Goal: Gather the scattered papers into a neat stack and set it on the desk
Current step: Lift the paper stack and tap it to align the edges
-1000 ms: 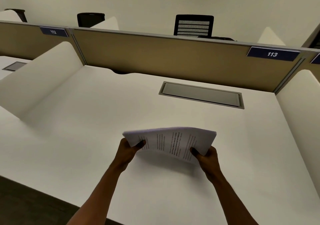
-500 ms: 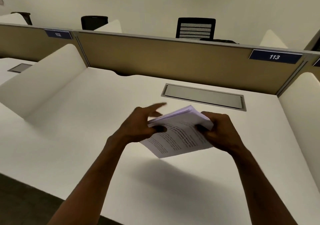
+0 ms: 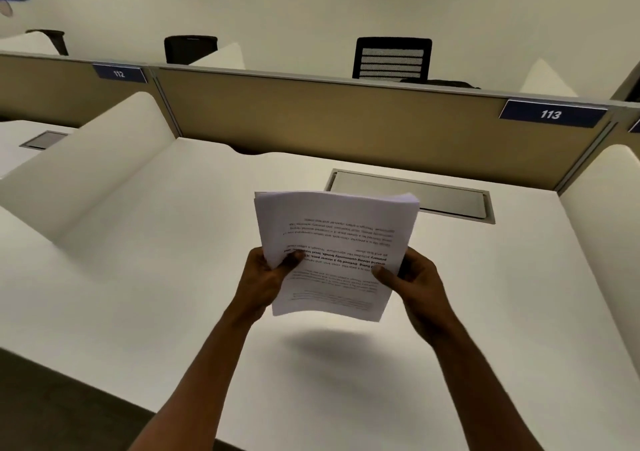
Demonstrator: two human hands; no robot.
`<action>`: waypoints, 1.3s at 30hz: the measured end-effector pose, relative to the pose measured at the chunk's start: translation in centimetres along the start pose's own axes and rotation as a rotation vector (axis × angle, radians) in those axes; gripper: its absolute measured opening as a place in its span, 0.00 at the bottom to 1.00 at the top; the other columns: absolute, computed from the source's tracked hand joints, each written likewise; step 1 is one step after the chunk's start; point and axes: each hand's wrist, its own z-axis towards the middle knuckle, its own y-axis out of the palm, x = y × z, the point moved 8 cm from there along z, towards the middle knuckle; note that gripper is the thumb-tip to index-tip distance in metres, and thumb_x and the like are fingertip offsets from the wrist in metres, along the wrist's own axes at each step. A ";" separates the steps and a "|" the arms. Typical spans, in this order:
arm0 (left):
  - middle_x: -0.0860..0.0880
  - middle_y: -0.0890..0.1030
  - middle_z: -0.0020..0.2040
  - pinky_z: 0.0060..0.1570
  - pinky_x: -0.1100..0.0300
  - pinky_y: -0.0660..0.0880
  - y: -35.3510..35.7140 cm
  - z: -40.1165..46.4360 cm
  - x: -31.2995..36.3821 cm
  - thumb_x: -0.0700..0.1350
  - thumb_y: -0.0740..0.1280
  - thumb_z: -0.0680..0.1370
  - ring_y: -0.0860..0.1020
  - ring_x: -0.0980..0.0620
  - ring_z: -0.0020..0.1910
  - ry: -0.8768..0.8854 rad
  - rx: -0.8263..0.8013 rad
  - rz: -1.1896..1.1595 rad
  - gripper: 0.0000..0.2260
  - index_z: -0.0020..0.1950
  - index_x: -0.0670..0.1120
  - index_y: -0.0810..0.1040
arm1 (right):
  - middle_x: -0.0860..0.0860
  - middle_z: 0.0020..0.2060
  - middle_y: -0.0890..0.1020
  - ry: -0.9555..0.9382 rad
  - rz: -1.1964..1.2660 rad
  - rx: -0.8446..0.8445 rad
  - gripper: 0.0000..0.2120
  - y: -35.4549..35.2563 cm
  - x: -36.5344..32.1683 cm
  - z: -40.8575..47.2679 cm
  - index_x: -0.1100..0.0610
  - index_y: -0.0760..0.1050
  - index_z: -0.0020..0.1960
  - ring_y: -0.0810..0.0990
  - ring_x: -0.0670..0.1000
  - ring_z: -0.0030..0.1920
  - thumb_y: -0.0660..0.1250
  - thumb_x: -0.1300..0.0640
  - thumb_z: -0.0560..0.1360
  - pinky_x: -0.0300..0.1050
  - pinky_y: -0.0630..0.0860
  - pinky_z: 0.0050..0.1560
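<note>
A stack of white printed papers (image 3: pixel 341 228) hangs in the air above the white desk (image 3: pixel 180 277), long side running away from me, its text upside down to me. My left hand (image 3: pixel 265 280) grips the stack's left edge, thumb on top. My right hand (image 3: pixel 414 282) grips the right edge, thumb pressed on the top sheet. The sheets' far edges are roughly aligned and fan slightly. A shadow of the stack falls on the desk below it. No loose papers show elsewhere on the desk.
A grey cable hatch (image 3: pixel 412 196) is set into the desk just beyond the stack. A tan partition (image 3: pixel 346 121) with a blue "113" label (image 3: pixel 550 114) closes the back. White side dividers (image 3: pixel 86 163) flank the desk. Black chairs (image 3: pixel 391 59) stand behind.
The stack went from held flat and wide, through a tilted turn between both hands, to lengthwise and raised. Both hands shifted their grip to its side edges.
</note>
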 end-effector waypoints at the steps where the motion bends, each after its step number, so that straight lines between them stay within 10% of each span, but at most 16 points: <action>1: 0.47 0.87 0.51 0.43 0.56 0.82 0.1 -0.2 -0.7 0.47 0.72 0.75 0.85 0.45 0.48 -0.019 0.002 -0.011 0.07 0.51 0.51 0.86 | 0.52 0.56 0.85 -0.016 -0.008 0.085 0.15 -0.1 0.6 -0.1 0.48 0.82 0.58 0.84 0.54 0.55 0.73 0.58 0.72 0.48 0.82 0.51; 27: 0.52 0.86 0.53 0.47 0.57 0.83 -0.3 -2.4 -5.8 0.48 0.71 0.77 0.82 0.41 0.57 -0.134 0.035 0.041 0.09 0.54 0.61 0.84 | 0.40 0.52 0.84 -0.057 -0.382 0.298 0.15 -0.7 6.0 -1.9 0.37 0.76 0.55 0.82 0.45 0.52 0.68 0.57 0.79 0.44 0.82 0.50; 33: 0.53 0.61 0.80 0.72 0.53 0.66 -3.7 -1.7 5.9 0.59 0.76 0.69 0.63 0.52 0.78 0.301 0.336 0.547 0.47 0.81 0.52 0.55 | 0.38 0.41 0.82 -0.219 -0.674 0.208 0.05 -1.1 -0.5 -0.7 0.46 0.76 0.48 0.81 0.41 0.40 0.67 0.56 0.76 0.27 0.72 0.38; 36: 0.56 0.58 0.81 0.75 0.59 0.55 -0.5 -0.8 12.0 0.65 0.72 0.69 0.54 0.53 0.81 0.534 0.102 0.928 0.47 0.81 0.53 0.53 | 0.40 0.38 0.83 -0.261 -0.864 0.114 0.05 0.3 -3.4 0.1 0.49 0.78 0.49 0.81 0.44 0.36 0.66 0.56 0.75 0.37 0.75 0.37; 39: 0.53 0.77 0.70 0.67 0.56 0.72 1.1 1.0 12.3 0.56 0.75 0.72 0.75 0.54 0.69 0.369 -0.155 0.876 0.37 0.78 0.57 0.64 | 0.43 0.40 0.84 -0.325 -1.030 -0.001 0.05 2.1 -5.8 0.7 0.50 0.78 0.50 0.80 0.48 0.36 0.66 0.56 0.75 0.45 0.77 0.37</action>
